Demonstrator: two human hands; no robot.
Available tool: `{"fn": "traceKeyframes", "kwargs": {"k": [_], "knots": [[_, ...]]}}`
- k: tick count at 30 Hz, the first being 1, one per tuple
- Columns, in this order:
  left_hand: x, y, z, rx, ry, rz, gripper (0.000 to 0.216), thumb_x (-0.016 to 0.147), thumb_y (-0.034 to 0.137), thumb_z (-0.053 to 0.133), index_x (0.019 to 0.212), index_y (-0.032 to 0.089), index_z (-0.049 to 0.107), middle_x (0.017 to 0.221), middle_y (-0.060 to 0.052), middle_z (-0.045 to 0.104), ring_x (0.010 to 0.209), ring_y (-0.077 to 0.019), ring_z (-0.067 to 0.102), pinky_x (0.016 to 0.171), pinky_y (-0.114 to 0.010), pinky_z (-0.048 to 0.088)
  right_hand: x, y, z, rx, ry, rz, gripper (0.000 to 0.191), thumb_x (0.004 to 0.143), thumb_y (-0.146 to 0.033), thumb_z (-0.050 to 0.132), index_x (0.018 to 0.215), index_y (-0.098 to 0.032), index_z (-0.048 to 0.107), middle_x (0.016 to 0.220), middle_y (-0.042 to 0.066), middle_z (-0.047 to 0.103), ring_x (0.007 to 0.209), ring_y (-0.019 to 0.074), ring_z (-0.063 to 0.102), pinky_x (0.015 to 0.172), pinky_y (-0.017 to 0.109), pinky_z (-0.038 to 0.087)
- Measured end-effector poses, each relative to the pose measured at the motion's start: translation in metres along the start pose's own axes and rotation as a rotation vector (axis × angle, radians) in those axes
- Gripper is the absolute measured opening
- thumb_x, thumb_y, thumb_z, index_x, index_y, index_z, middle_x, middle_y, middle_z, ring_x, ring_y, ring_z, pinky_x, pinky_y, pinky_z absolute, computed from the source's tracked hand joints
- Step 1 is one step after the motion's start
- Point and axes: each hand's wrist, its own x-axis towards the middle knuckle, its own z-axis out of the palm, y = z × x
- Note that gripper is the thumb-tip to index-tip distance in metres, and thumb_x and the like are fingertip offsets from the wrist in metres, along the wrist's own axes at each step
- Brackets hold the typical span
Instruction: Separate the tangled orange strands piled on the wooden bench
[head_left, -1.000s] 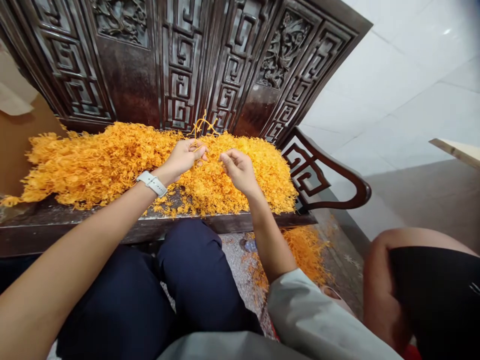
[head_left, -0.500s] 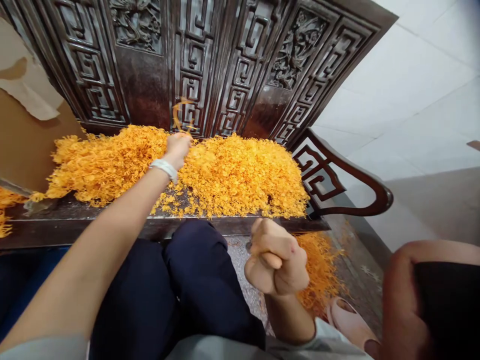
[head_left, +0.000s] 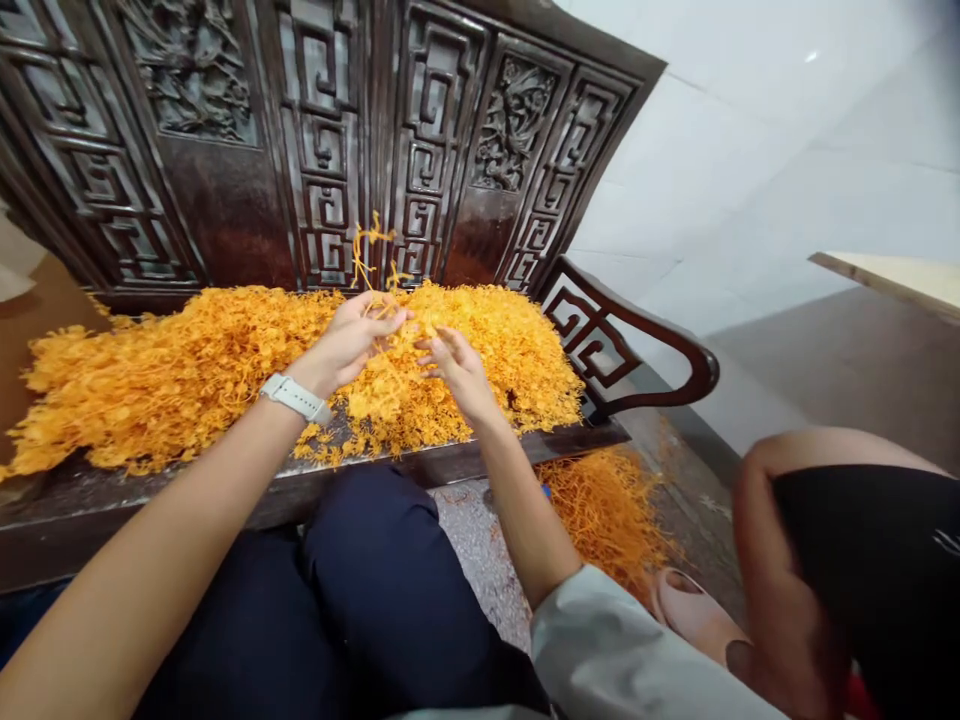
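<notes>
Drawn together since half a second earlier, the bare left hand (head_left: 360, 335) and right hand (head_left: 456, 372) hovered over a spread heap of frilly yellow-orange pieces (head_left: 262, 325) at mid-frame. The left pinched thin, branching yellow-orange strands (head_left: 375, 234); the right bent loosely, any hold unclear.

strand (head_left: 369, 240) in left hand (head_left: 364, 340): yellow-orange. pile (head_left: 517, 345) around the grip: same hue, brighter to its right, deeper to its left. bench back (head_left: 232, 185) behind grip: dark brown, angular fretwork pattern. watch strap (head_left: 294, 396), wrist side of grip: pale grey. trousers (head_left: 382, 570), below grip: navy. tangle (head_left: 607, 510), lower right of grip: darker orange.
</notes>
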Motion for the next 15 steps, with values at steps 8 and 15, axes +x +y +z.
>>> {"fn": "traceKeyframes", "kwargs": {"k": [8,15], "knots": [[-0.003,-0.018,0.022,0.362,-0.052,0.122,0.034,0.067,0.030,0.092,0.088,0.017,0.070,0.087,-0.004,0.071,0.086,-0.0186,0.068,0.081,-0.033,0.054,0.019,0.009,0.009,0.155,0.353,-0.174,0.042,0.090,-0.063,0.068,0.084,-0.025,0.051,0.062,-0.008,0.044,0.050,0.0095,0.042,0.052,0.025,0.038],[-0.001,-0.011,-0.007,0.147,-0.113,-0.134,0.057,0.074,0.023,0.089,0.126,0.025,0.066,0.121,-0.013,0.076,0.105,-0.0230,0.075,0.087,-0.035,0.059,0.015,0.003,-0.026,0.255,0.428,-0.158,0.041,0.086,-0.058,0.073,0.078,-0.024,0.051,0.058,-0.008,0.043,0.050,0.0091,0.040,0.050,0.024,0.035]]}}
